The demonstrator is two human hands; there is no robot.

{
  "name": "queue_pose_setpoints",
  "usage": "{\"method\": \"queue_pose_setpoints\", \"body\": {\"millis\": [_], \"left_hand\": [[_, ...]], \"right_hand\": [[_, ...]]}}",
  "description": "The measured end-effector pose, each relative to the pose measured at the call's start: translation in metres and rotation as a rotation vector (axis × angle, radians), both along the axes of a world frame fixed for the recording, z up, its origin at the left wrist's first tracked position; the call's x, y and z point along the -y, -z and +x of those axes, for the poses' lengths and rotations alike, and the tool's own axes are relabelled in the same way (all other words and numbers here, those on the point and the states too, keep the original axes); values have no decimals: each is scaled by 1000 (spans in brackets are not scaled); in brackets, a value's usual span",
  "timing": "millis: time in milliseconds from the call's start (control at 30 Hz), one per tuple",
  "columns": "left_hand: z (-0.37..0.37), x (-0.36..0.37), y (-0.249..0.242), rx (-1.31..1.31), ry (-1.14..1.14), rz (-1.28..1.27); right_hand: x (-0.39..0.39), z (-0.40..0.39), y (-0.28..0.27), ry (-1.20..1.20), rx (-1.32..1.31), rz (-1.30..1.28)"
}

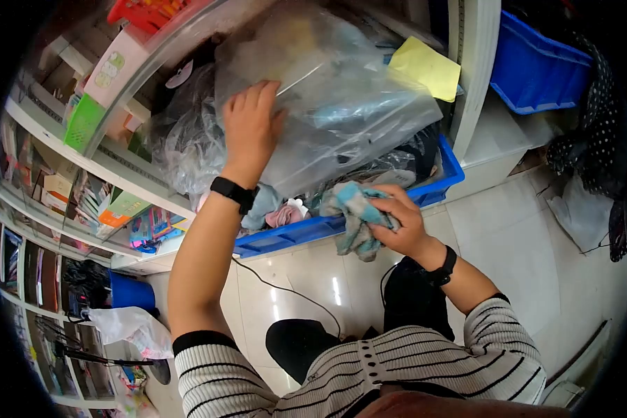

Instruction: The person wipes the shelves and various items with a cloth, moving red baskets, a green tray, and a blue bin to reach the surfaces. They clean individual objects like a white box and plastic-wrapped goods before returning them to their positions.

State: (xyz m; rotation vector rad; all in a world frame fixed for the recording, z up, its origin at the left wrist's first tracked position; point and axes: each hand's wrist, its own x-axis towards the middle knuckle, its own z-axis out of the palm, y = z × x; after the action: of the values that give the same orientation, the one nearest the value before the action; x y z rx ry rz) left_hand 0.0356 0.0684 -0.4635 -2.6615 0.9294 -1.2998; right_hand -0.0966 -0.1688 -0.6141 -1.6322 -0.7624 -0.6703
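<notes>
My left hand (251,129) rests on the left part of a large clear plastic bag (348,132), fingers bent slightly and thumb apart. Whatever lies under the palm is hidden. In my right hand (404,223) is a crumpled grey and light-blue cloth (359,216), held at the front rim of a blue plastic bin (285,237). The bag covers much of the bin. Below it show a pink fabric piece (287,214), dark items and more clear plastic (191,150).
A yellow paper sheet (426,68) lies at the bag's right corner. Shelves with boxes and a green basket (83,122) line the left. Another blue bin (540,66) stands at right. A black cable (285,287) crosses the tiled floor near my legs.
</notes>
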Motion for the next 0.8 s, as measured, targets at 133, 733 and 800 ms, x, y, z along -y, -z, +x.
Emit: {"method": "queue_pose_setpoints", "body": {"millis": [133,733,800], "left_hand": [[17,-7,-7,-53,-202,-55],[-41,148,-10,-98,266,47],[-9,174,-10,-49,273,-47]], "right_hand": [[34,5,-1,106,11,-4],[60,42,38,268,-101,-10],[60,40,38,258,-123,-10]]}}
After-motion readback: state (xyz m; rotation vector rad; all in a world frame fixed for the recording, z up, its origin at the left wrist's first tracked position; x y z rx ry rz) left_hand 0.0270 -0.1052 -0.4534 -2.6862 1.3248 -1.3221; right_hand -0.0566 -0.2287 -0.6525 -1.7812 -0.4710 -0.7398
